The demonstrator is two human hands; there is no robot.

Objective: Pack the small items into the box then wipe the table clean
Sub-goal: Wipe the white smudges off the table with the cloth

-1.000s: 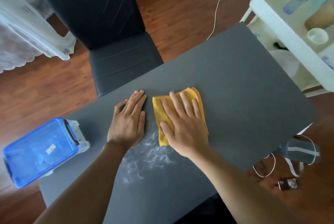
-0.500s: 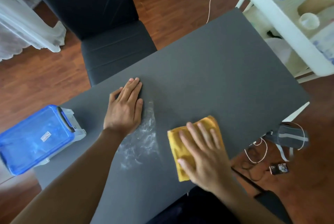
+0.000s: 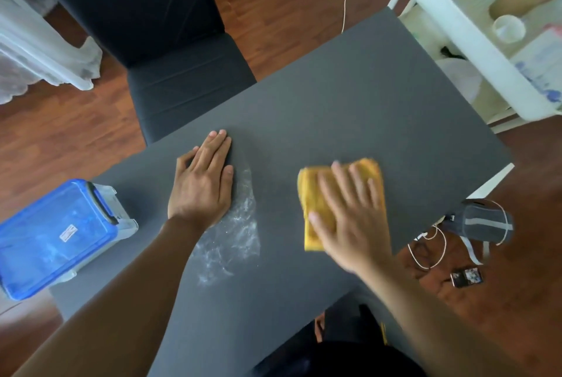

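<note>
On the dark grey table [image 3: 349,97] a folded yellow cloth [image 3: 314,194] lies right of centre. My right hand [image 3: 349,215] presses flat on the cloth, fingers spread, blurred by motion. My left hand [image 3: 202,185] rests flat on the table with fingers together, holding nothing. A smear of white powder [image 3: 234,233] lies just right of my left hand and forearm. The box [image 3: 57,237], clear plastic with a blue lid closed on it, stands at the table's left corner.
A black chair [image 3: 170,42] stands at the table's far side. A white shelf cart [image 3: 492,30] with containers is at the right. On the wooden floor to the right lie a grey pouch [image 3: 483,221], white cords and a small dark object [image 3: 466,277].
My right hand has slid the yellow cloth from beside my left hand toward the near edge, then out to the right and farther away. The left hand has stayed flat.
</note>
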